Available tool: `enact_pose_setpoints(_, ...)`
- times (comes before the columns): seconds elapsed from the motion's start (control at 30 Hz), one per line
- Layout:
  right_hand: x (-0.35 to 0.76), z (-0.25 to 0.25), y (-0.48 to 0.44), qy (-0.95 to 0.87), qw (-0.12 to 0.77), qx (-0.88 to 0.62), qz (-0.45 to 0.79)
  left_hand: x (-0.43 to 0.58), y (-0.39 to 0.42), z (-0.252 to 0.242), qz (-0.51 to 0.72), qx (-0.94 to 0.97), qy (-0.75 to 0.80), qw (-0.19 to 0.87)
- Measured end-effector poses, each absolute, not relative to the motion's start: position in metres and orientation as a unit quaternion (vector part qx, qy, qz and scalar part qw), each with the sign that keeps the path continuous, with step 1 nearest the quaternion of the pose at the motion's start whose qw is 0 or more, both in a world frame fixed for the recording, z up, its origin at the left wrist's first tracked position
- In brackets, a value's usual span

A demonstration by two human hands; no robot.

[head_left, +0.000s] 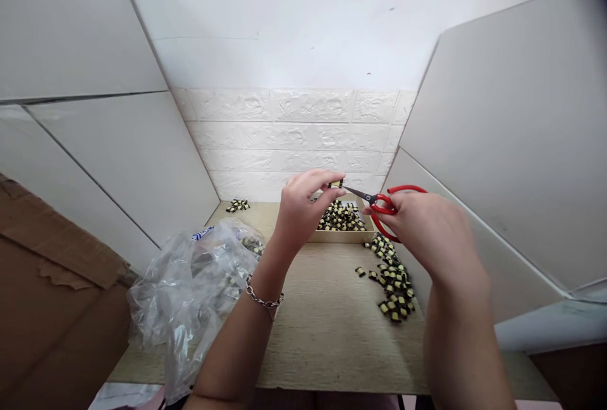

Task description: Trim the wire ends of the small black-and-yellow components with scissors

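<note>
Left hand (307, 198) pinching a yellow-black piece (336, 183), right hand (429, 226) gripping scissors (368, 198): best keep the blades (356, 192) between them steady

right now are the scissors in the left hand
No, the right hand holds the red-handled scissors while the left hand pinches a small black-and-yellow piece.
</note>
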State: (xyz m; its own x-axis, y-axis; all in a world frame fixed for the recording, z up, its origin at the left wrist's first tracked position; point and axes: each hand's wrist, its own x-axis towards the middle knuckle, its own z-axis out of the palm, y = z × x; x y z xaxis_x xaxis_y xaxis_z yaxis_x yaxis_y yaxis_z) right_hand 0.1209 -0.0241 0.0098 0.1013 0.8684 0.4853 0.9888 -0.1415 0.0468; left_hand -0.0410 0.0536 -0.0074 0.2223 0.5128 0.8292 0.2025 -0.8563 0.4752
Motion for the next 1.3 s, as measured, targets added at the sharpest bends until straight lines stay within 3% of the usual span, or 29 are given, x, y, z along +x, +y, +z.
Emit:
enact_pose_setpoints(0.63, 0.1211, 0.0135, -0.0313, -0.651, 0.169, -0.720, -0.169, -0.0384, 0.0554, -0.0124, 0.566, 0.665, 0.161, 0.460)
enact_pose_setpoints(1.3, 0.1178, 0.0122, -0.0309, -0.648, 0.193, -0.707, -0.207, -0.0419, 0.0590, -0.0118, 0.565, 0.676, 0.152, 0.449)
